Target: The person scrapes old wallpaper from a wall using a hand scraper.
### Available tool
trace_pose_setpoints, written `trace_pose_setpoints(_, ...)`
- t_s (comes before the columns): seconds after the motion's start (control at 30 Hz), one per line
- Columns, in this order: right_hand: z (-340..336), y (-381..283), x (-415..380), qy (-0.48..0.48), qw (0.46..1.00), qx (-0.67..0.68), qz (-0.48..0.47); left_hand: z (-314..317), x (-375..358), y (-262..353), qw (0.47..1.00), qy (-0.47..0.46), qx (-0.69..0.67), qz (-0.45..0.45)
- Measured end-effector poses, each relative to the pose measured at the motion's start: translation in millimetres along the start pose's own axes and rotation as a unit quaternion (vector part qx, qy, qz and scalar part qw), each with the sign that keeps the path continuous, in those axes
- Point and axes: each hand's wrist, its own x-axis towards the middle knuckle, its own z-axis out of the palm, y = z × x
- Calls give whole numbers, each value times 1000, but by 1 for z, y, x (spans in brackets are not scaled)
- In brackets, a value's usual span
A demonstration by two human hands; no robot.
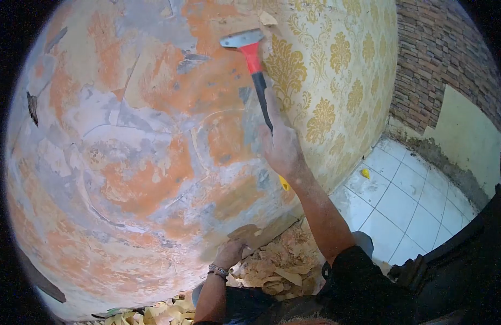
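Note:
My right hand is closed round the handle of a long scraper, with a black and red shaft and a wide metal head. Its blade lies at the wall, just left of the patterned wallpaper. The yellow end of the handle shows below my wrist. Lower down, my left hand, with a bracelet at the wrist, rests against the bare wall. Its fingers look spread on the surface, partly hidden by the back of the hand, and no tool shows in it. Orange, grey and cream patches cover the scraped wall.
Peeled scraps lie heaped at the wall's foot, with more scraps at lower left. White floor tiles extend to the right, with a small yellow piece on them. A brick-patterned wall stands at the right.

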Motion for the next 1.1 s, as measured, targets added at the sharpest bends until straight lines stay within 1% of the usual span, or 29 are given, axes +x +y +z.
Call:
trace_pose_setpoints(0.1, -1, 1, 12, 35, 999, -13, -12, 34, -3, -27, 999, 29, -35, 20)
trace_pose_setpoints(0.13, -7, -10, 27, 26, 999, -6, 25, 29, -3, -25, 999, 27, -33, 22)
trace_pose_setpoints(0.17, -11, -17, 35, 17, 998, -1, 61, 21, -3, -19, 1000, -16, -17, 4)
trace_pose_setpoints(0.2, -9, -13, 35, 18, 998, -3, 61, 16, -4, -14, 998, -57, -3, -14)
trace_pose_setpoints(0.27, 1, 2, 32, 57, 998, -3, 11, 13, -3, -10, 998, -55, -25, -21)
trace_pose_setpoints(0.3, 2, 10, 33, 58, 998, -5, 7, 10, -1, -10, 997, -54, -43, -30)
trace_pose_setpoints(0.37, -4, 14, 32, 85, 994, -35, -61, 10, 0, -6, 998, -49, -42, -21)
trace_pose_setpoints(0.4, -5, 16, 37, 87, 994, -35, -61, 11, 0, -6, 998, -47, -37, -14)
trace_pose_setpoints(0.47, -16, 0, 46, 35, 998, -24, 55, 20, -3, -6, 999, -45, -19, -8)
trace_pose_setpoints(0.5, -16, 3, 44, 37, 998, -26, 50, 23, 2, -6, 1000, -31, -2, -5)
trace_pose_setpoints(0.57, -12, 8, 35, 65, 997, -51, -3, 12, 3, 1, 1000, -20, -12, -3)
trace_pose_setpoints(0.6, -13, 12, 38, 63, 997, -53, -4, 11, 4, 6, 1000, -11, -23, -1)
trace_pose_setpoints(0.63, -16, 9, 46, 62, 997, -51, 0, 14, 8, 6, 1000, -10, -23, -1)
trace_pose_setpoints(0.7, -19, 4, 48, 64, 997, -42, 17, 20, 5, 2, 1000, -9, 21, 11)
trace_pose_setpoints(0.77, -21, -3, 49, 37, 997, -43, 56, 20, 2, 6, 999, -24, 15, 15)
trace_pose_setpoints(0.8, -20, 2, 48, 39, 997, -43, 53, 18, 4, 6, 999, -34, 10, 20)
trace_pose_setpoints(0.83, -18, 5, 43, 71, 996, -50, -14, 18, 4, 5, 999, -33, 11, 21)
trace_pose_setpoints(0.87, -17, 8, 40, 102, 990, -56, -82, 21, 5, 2, 998, -58, 15, 13)
trace_pose_setpoints(0.9, -16, 12, 45, 101, 990, -56, -86, 24, 9, 1, 997, -80, 18, 4)
trace_pose_setpoints(0.97, -23, 0, 53, 44, 996, -64, 41, 19, 13, 3, 996, -83, 21, 11)
trace_pose_setpoints(1.03, -31, -10, 47, 24, 995, -66, 72, 26, 8, 3, 996, -84, 15, 16)
trace_pose_setpoints(1.1, -30, -11, 44, 8, 994, -70, 89, 34, 6, -5, 999, -5, 19, 50)
